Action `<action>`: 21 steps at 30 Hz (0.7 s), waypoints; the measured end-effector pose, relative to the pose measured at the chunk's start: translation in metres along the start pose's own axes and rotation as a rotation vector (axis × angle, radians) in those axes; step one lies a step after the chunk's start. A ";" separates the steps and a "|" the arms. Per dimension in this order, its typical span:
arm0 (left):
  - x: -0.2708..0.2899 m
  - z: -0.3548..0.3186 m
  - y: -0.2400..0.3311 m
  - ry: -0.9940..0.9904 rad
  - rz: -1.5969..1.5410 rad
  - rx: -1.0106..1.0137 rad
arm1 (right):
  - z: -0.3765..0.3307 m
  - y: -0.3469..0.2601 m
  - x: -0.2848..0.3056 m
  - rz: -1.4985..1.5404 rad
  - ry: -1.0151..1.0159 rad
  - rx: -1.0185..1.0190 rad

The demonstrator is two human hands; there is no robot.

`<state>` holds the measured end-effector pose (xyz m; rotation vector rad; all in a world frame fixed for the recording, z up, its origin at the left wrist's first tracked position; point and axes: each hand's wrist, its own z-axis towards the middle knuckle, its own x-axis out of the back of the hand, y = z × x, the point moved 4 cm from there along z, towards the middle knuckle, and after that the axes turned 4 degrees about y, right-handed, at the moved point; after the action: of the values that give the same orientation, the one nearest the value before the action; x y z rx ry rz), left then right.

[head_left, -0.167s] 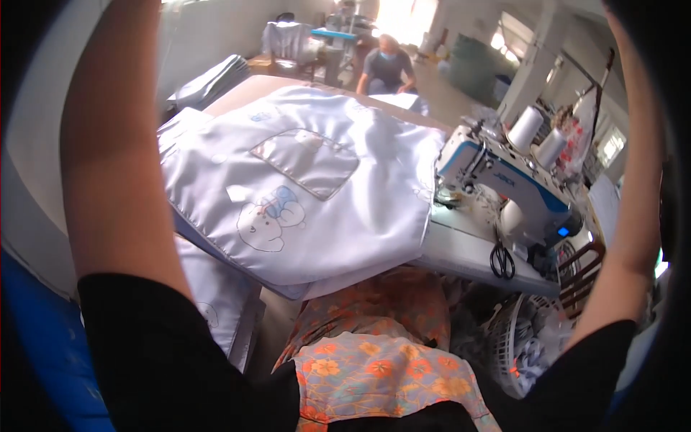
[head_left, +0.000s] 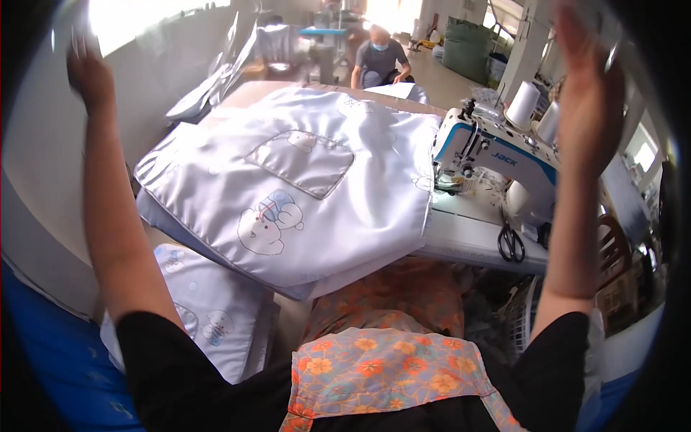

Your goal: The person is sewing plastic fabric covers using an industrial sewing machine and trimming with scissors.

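Both arms are raised at the sides of the view. At the upper left, my left hand [head_left: 91, 78] is closed, with thin clear glints by its fingers; what it grips cannot be made out. My right hand [head_left: 592, 101] is high at the right and blurred. Its fingers look bent round something shiny and see-through. Between and below the hands, a white satiny quilted piece [head_left: 381, 223] with bear drawings and a piped pocket-like panel [head_left: 306, 162] lies spread on the sewing table. Its right edge reaches the sewing machine [head_left: 497, 155]. Neither hand touches it.
Black scissors [head_left: 511, 243] lie at the machine bed's front edge. White thread cones [head_left: 522, 105] stand behind the machine. A stack of similar printed pieces [head_left: 216, 302] is at lower left. A white basket [head_left: 520, 317] stands below right. A masked person [head_left: 381, 57] sits beyond the table.
My hands have come into view as the arms moved inward and the view shifted. Clear glints now show near them. The quilted piece stays spread on the table.
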<state>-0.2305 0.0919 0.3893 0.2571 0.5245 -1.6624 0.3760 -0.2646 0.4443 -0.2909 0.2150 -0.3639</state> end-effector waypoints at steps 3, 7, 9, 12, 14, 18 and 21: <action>0.122 -0.069 -0.111 -0.326 -0.135 -0.054 | -0.272 0.013 -0.085 0.260 -0.495 -0.246; 0.259 -0.294 -0.021 -1.384 -0.305 0.122 | -0.442 0.050 -0.047 -0.276 -1.212 -0.700; 0.251 -0.306 -0.008 -1.525 -0.412 0.260 | -0.450 0.040 -0.046 -0.140 -1.439 -0.850; 0.220 -0.286 -0.040 -1.568 -0.523 0.294 | -0.389 0.077 -0.053 -0.065 -1.142 -1.215; 0.162 -0.270 0.056 -1.554 -0.761 0.271 | -0.359 0.141 -0.036 -0.625 -0.919 -0.861; 0.089 -0.256 0.274 -1.596 -1.006 0.041 | -0.362 0.244 -0.028 -0.495 -0.430 -1.135; 0.046 -0.279 0.382 -1.670 -1.101 -0.022 | -0.362 0.239 -0.051 -0.085 -0.398 -1.160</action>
<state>0.0999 0.1529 0.0532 -1.5994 -0.7508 -2.1746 0.3120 -0.1187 0.0377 -1.5040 -0.0035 -0.2227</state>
